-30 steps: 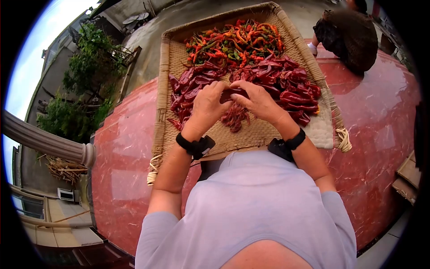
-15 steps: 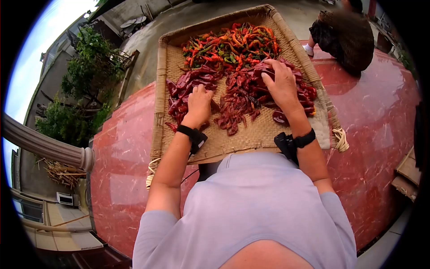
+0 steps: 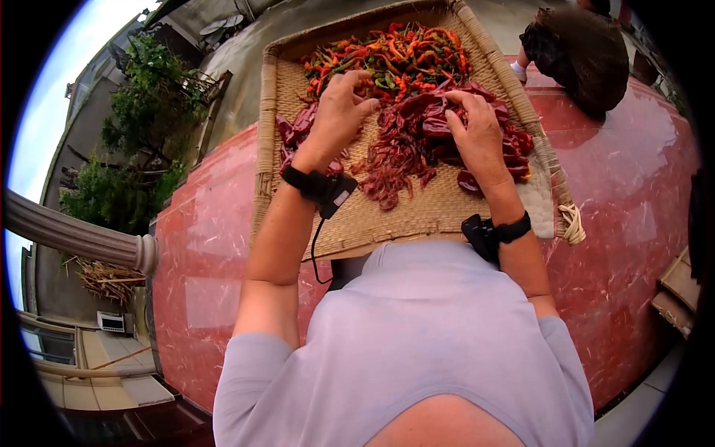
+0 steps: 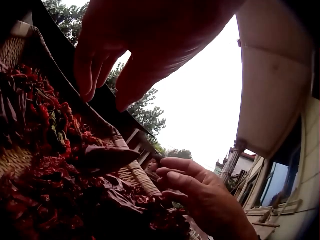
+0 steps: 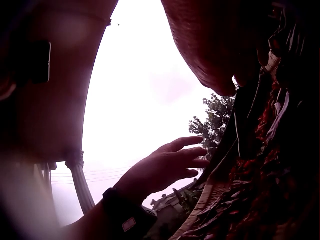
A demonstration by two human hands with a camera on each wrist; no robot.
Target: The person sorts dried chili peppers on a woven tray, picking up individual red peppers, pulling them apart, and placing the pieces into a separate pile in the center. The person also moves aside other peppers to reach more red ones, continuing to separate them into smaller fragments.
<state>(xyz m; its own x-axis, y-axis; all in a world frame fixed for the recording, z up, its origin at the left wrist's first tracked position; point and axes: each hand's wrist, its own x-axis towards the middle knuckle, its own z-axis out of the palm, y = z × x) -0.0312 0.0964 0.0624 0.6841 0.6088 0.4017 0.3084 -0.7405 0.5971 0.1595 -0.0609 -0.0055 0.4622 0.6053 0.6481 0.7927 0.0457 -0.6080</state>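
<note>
My left hand (image 3: 337, 115) is raised over the inner edge of the left pile of dark red dried chili peppers (image 3: 296, 132). Seen from the left wrist, its fingers (image 4: 90, 75) point down with nothing between them, above a large dark pepper (image 4: 110, 157). Over on the right, my right hand (image 3: 478, 134) hovers at the pile of big glossy red peppers (image 3: 439, 123), its fingers loosely bent. Small shriveled red peppers (image 3: 387, 167) lie spread between the hands. The right wrist view is dark around its own hand, while the left hand (image 5: 165, 167) shows there with spread fingers.
A shallow woven tray (image 3: 357, 223) bears all the peppers. At its far end lie thin orange, red and green chilies (image 3: 395, 59). Another person (image 3: 577, 59) squats on the red stone floor (image 3: 618, 186) at the right. A column (image 3: 89, 235) stands left.
Both hands were together over the middle, then parted. The left went to the left pile, then up and slightly right; the right moved right onto the big peppers. Shriveled peppers now spread wider.
</note>
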